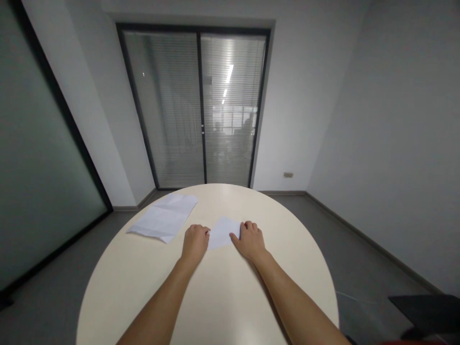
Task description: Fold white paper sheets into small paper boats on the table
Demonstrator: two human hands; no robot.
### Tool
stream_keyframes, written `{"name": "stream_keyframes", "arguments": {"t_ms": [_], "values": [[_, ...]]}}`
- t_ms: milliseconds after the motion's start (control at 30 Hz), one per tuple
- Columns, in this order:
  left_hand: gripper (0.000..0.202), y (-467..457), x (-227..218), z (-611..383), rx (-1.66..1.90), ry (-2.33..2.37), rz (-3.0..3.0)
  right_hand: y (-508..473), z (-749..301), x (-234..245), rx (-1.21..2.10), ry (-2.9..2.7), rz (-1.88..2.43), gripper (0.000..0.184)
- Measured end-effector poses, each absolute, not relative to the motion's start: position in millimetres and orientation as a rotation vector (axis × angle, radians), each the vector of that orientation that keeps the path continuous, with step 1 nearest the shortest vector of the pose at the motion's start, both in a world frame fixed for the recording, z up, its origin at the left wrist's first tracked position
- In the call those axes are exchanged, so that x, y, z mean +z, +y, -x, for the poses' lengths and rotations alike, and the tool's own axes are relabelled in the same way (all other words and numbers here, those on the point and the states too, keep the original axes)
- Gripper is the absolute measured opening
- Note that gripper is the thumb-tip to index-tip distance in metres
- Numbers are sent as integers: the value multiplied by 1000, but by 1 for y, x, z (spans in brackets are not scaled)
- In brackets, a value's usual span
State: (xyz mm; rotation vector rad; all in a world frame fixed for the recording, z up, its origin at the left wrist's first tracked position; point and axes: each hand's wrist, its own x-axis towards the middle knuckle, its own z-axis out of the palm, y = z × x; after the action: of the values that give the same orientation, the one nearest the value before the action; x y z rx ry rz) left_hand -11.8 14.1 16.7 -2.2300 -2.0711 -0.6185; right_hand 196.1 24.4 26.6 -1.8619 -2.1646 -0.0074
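A small white sheet of paper lies on the round cream table between my two hands. My left hand is closed at the sheet's left edge, with thumb and forefinger pinching the paper. On the right side, my right hand rests over the sheet's edge, palm down. Its thumb is spread out onto the paper, apart from the slightly bent fingers. Part of the sheet's right edge is hidden beneath this hand. Beyond my left hand, a larger creased white sheet lies near the table's far left edge, untouched.
Past the table stands a dark-framed glass door with blinds. A frosted glass panel is on the left and a plain wall on the right. At the lower right is a dark object, perhaps part of a chair.
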Motion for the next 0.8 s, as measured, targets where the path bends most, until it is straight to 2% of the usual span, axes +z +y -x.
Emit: {"name": "stream_keyframes", "arguments": {"t_ms": [133, 300, 400, 667, 800], "values": [[28, 10, 21, 10, -530, -1979, 2232, 27, -198, 23, 41, -2211, 1808, 61], [31, 8, 23, 12, -387, -1949, 2195, 28, -200, 18, 222, -2322, 1775, 88], [33, 2, 29, 7, -329, -1956, 2187, 26, -200, 21, 305, -2341, 1786, 96], [35, -13, 40, -17, -235, -1992, 2185, 23, -193, 31, 386, -2334, 1811, 98], [42, -11, 32, -19, -259, -1935, 2349, 26, -191, 30, 392, -2385, 1691, 90]]}}
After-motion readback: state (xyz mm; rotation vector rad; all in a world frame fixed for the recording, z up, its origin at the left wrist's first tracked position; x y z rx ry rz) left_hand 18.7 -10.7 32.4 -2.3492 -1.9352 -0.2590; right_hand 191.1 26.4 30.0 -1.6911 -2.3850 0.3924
